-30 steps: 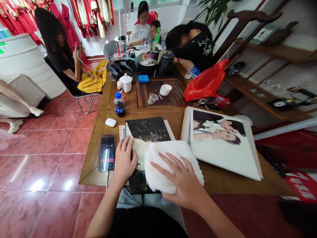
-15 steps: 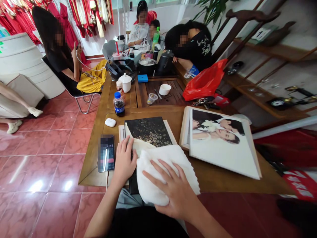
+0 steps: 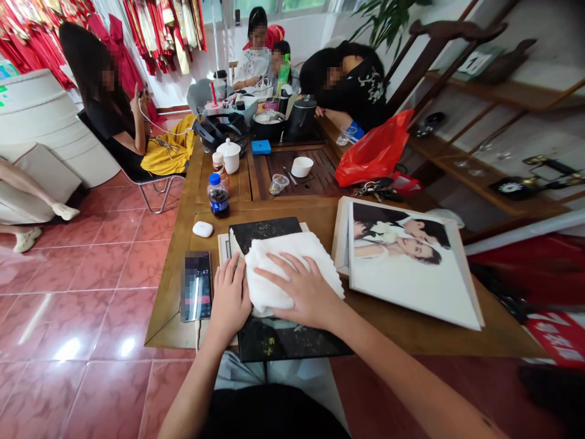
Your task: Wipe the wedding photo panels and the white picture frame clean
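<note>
Head view — right fingers [image 3: 274,280] splayed flat on fluffy white cloth [image 3: 320,259], left fingers [image 3: 230,274] slightly parted at the flat black panel [image 3: 297,347].

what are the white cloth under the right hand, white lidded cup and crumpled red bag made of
White cloth: soft, matt textile, perhaps terry, judging by its fluffy surface. White lidded cup: probably glazed ceramic, from its smooth, even white. Crumpled red bag: likely thin plastic, given its sheen and sharp creases.

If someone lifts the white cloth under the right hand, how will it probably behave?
The white cloth would probably sag, since its surface looks soft and its edge wavy. It is likely light, as it looks like fluffy fabric. It would hardly roll, lying spread under the right hand.
</note>
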`<state>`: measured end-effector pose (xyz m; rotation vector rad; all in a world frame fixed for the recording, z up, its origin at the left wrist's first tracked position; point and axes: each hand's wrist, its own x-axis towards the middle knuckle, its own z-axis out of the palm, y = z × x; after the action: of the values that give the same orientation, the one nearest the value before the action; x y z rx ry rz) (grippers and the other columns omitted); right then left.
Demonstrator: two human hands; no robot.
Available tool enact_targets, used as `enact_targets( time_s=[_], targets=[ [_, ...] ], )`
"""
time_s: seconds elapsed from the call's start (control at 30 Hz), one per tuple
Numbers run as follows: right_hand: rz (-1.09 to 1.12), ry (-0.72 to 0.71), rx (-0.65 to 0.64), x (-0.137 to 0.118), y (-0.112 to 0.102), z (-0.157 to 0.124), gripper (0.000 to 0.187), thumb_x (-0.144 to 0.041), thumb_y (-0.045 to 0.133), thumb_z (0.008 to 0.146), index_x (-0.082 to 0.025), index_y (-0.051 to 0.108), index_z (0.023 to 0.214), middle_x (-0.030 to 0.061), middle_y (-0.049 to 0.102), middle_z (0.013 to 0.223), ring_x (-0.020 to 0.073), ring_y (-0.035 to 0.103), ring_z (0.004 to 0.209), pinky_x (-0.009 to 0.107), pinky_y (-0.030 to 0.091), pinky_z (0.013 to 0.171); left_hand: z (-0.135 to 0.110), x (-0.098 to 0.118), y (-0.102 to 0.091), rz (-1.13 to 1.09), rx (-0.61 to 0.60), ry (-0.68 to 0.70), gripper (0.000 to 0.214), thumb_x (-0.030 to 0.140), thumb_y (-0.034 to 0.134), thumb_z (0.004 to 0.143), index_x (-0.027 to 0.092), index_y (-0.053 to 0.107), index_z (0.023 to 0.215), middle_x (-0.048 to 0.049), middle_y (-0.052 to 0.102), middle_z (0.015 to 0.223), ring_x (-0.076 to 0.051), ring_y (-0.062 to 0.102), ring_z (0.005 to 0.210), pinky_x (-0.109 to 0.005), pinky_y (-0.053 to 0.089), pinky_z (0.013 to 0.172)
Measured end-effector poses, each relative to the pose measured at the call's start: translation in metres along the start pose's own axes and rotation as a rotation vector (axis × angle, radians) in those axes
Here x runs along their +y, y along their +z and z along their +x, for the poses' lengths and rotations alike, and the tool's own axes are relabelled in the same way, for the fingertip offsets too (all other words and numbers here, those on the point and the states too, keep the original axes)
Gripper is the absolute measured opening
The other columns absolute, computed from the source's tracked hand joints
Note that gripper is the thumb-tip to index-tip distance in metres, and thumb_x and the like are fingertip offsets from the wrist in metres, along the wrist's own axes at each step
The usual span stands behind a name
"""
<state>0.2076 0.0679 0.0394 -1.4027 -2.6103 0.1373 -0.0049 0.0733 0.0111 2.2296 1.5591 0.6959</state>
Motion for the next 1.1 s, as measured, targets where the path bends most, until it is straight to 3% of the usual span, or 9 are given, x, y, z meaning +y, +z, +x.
enact_targets(
  time_s=[0.27, 0.47, 0.83, 1.1],
  targets=[
    [-0.014, 0.036, 0.018, 0.024, -0.001, 0.058, 0.070, -0.052, 0.060, 0.090, -0.034, 0.043, 0.155, 0.0137, 0.038, 0.163, 0.0407, 0.038, 0.141, 0.062, 0.028, 0.108, 0.000, 0.000, 0.001, -0.019, 0.023, 0.001, 0.049, 0.019, 0.037, 0.102, 0.020, 0.042, 0.151, -0.0149, 0.043, 0.159, -0.028, 0.037, 0.149, -0.056, 0.029, 0.123],
    [-0.011, 0.061, 0.038, 0.035, 0.001, 0.081, 0.068, -0.056, 0.056, 0.091, -0.035, 0.044, 0.154, 0.0131, 0.039, 0.162, 0.0405, 0.038, 0.140, 0.060, 0.029, 0.105, 0.000, -0.003, 0.004, 0.001, 0.029, -0.002, 0.048, 0.021, 0.038, 0.102, 0.019, 0.044, 0.150, -0.0156, 0.044, 0.158, -0.028, 0.038, 0.149, -0.056, 0.029, 0.123],
    [-0.031, 0.046, 0.057, 0.045, 0.000, 0.076, 0.066, -0.054, 0.059, 0.090, -0.033, 0.049, 0.152, 0.0136, 0.044, 0.159, 0.0377, 0.041, 0.139, 0.057, 0.030, 0.105, -0.003, -0.001, 0.005, -0.038, -0.001, -0.037, 0.053, 0.023, 0.035, 0.104, 0.020, 0.038, 0.156, -0.0141, 0.036, 0.165, -0.029, 0.031, 0.154, -0.059, 0.024, 0.126],
    [-0.049, 0.088, 0.096, 0.069, -0.004, 0.059, 0.062, -0.053, 0.056, 0.092, -0.032, 0.051, 0.150, 0.0138, 0.047, 0.157, 0.0369, 0.044, 0.137, 0.056, 0.032, 0.104, -0.002, 0.000, 0.005, -0.049, -0.018, -0.064, 0.052, 0.024, 0.035, 0.104, 0.018, 0.039, 0.156, -0.0144, 0.035, 0.165, -0.029, 0.030, 0.154, -0.059, 0.022, 0.126]
  ],
)
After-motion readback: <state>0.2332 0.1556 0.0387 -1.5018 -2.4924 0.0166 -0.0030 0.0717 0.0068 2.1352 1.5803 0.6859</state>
